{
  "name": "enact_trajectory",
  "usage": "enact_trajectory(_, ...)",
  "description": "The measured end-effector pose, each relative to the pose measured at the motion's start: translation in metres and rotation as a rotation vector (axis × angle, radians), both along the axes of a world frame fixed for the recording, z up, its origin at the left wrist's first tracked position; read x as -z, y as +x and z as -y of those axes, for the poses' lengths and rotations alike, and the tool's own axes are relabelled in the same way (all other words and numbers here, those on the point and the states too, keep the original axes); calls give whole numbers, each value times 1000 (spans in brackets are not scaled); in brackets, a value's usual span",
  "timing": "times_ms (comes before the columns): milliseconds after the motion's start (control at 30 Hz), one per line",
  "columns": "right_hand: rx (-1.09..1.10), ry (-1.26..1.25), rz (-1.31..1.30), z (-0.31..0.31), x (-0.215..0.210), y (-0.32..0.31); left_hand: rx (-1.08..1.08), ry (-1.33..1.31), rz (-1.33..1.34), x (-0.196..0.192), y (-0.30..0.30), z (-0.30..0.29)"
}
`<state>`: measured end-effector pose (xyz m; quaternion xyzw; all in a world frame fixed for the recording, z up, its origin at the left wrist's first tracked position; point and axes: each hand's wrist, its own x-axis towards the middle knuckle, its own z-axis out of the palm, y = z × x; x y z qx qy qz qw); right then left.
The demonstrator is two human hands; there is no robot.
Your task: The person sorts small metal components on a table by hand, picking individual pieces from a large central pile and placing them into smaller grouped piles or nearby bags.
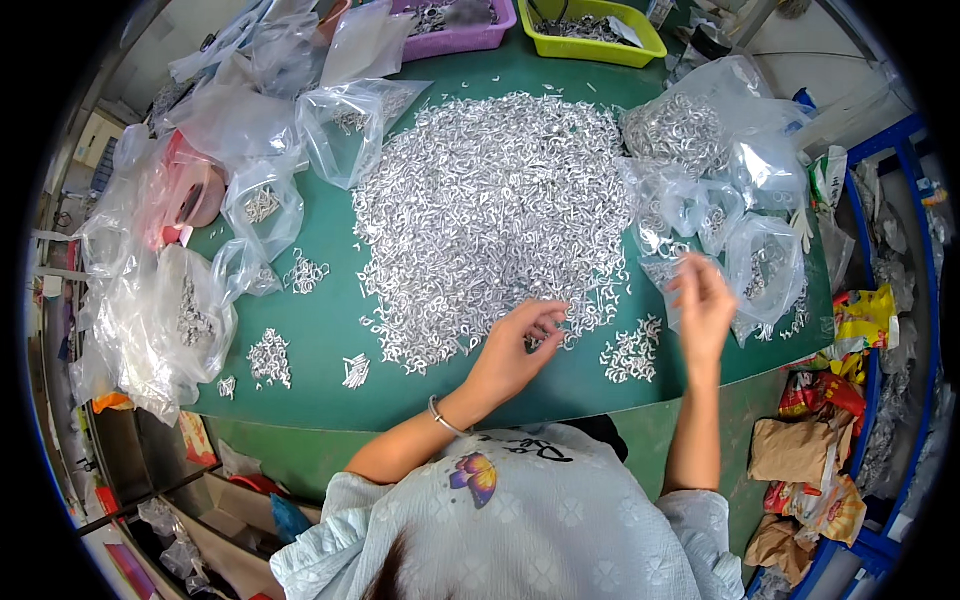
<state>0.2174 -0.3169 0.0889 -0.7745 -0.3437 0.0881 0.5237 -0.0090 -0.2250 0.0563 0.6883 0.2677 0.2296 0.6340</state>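
Note:
A broad heap of small silvery metal pieces (490, 200), many of them hook- or S-shaped, covers the middle of the green table (320, 330). At the heap's near right edge is my left hand (515, 350), with a bracelet on its wrist. Its fingers curl in toward the thumb; whatever they hold is too small to name. My right hand (704, 300) is raised over a small clear plastic bag (662, 275) at the heap's right. Motion blurs its fingers. Between my hands lies a small pile of curved metal pieces (631, 352).
Clear bags of metal parts (765, 270) crowd the right side, more plastic bags (190, 320) the left. Smaller piles (270, 360) and straight pins (355, 371) lie near the front edge. Purple (465, 38) and yellow-green baskets (600, 45) stand at the back; a blue rack (870, 400) is at right.

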Motion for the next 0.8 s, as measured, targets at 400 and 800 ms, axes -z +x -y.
enact_trajectory(400,-66,-191,289,-31,9,84,-28,116,-56,3,-18,-16)
enact_trajectory(800,-437,-70,526,-158,31,-22,-169,988,-475,19,34,-148)
